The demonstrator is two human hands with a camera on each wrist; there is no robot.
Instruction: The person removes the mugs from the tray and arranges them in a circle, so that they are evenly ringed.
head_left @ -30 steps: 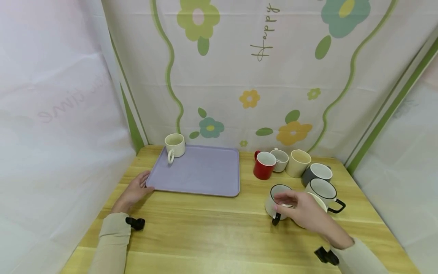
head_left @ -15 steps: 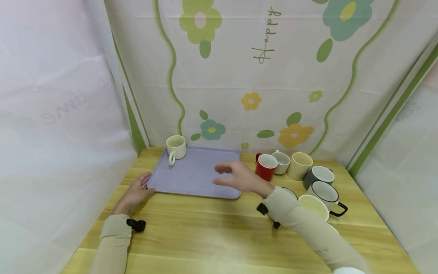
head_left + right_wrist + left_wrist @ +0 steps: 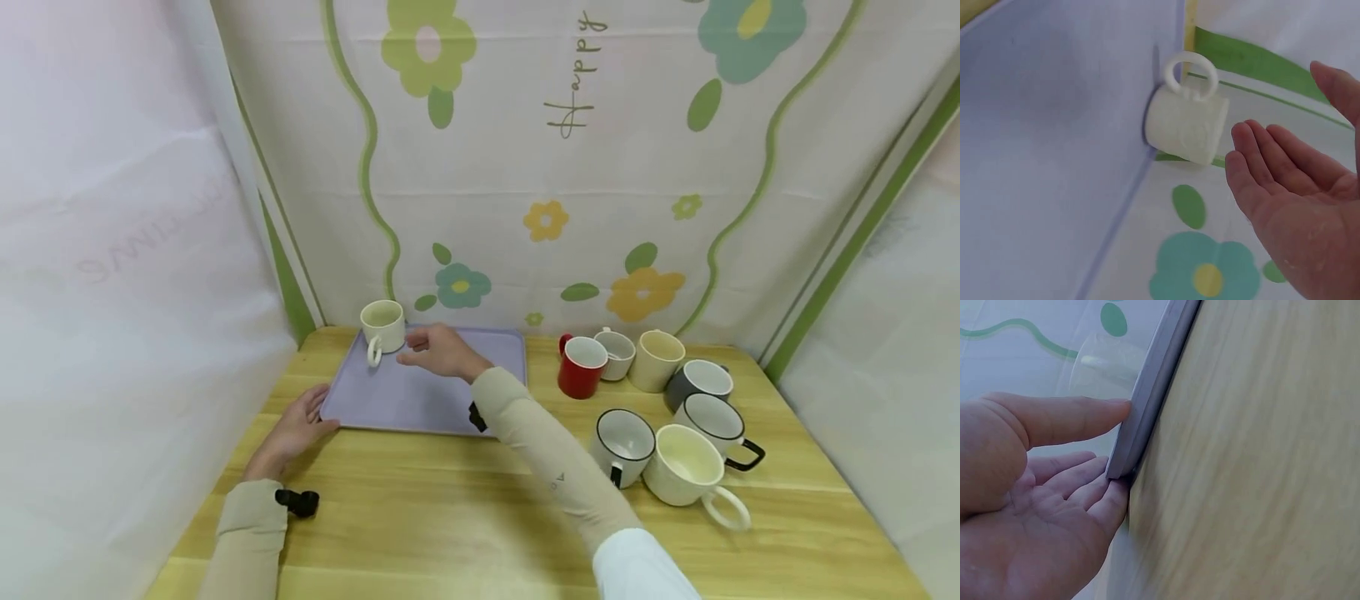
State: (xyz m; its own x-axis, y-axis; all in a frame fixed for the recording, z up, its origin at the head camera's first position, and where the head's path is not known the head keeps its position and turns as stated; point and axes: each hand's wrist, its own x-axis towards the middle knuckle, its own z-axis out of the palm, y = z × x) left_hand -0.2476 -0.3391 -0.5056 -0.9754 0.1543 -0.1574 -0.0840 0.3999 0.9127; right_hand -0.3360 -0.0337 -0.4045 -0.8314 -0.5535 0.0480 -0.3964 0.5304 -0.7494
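A cream mug with a ring handle stands upright on the back left corner of the lilac tray. My right hand is over the tray, just right of this mug. In the right wrist view, a gap separates the fingertips from the cream mug, and the palm is bare. At the tray's front left corner rests my left hand. The left wrist view has the thumb touching the edge of the tray, while nearly straight fingers lie against its corner.
Several mugs are grouped at the right: a red mug, a small white mug, a beige mug, a dark grey mug, black-rimmed mugs and a pale yellow mug. A flowered curtain borders the wooden table.
My right hand has swept left from the black-rimmed mug across the tray to beside the cream mug. The left hand stays at the tray corner.
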